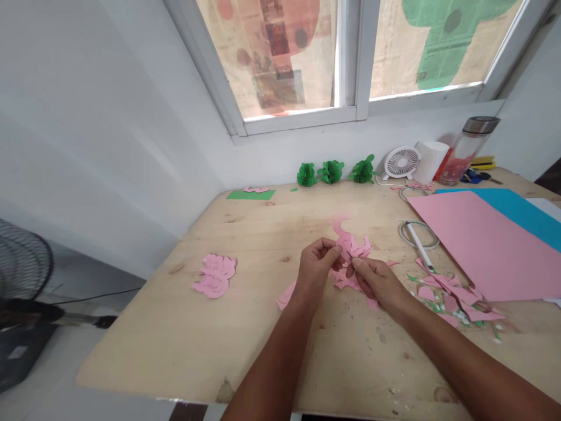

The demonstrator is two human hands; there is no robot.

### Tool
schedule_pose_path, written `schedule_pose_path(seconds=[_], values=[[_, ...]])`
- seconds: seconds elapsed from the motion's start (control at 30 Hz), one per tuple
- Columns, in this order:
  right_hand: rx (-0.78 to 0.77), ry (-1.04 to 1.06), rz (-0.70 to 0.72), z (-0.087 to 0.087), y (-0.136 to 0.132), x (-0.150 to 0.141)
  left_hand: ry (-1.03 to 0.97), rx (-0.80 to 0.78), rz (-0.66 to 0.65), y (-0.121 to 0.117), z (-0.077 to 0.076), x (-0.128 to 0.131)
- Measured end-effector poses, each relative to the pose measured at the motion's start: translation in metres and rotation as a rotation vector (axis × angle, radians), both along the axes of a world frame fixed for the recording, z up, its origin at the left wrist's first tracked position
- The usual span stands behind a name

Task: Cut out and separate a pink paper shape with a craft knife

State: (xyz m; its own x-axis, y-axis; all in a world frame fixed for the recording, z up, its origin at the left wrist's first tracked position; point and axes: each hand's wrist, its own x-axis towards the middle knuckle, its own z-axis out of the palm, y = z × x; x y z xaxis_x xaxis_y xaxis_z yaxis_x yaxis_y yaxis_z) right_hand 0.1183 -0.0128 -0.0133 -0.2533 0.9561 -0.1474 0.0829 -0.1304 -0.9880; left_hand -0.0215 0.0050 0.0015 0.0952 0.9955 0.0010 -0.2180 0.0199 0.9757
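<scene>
The pink paper cut-out could tear, I think, because its curved arm is narrow and a pull between two hands would load it at the thinnest place. It could also be creased by a strong pinch, or be mixed with the pink scraps just below the hands, since the colour is the same.

The cut-out is at the fingertips of the left hand, rising beyond them, thin and matte, with a curled upper end. This hand is nearly closed, pinching its lower part. The right hand has its fingertips drawn together beside it; whether they grip something, I cannot tell. Both are above the worktop.
</scene>
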Motion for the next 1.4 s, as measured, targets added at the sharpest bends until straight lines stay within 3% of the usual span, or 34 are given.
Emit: schedule_pose_path(seconds=[1.4], values=[[-0.054, 0.054, -0.103, -0.0080, 0.0034, 0.0004, -0.008, 0.001, 0.015, 0.0001, 0.0012, 0.0003]])
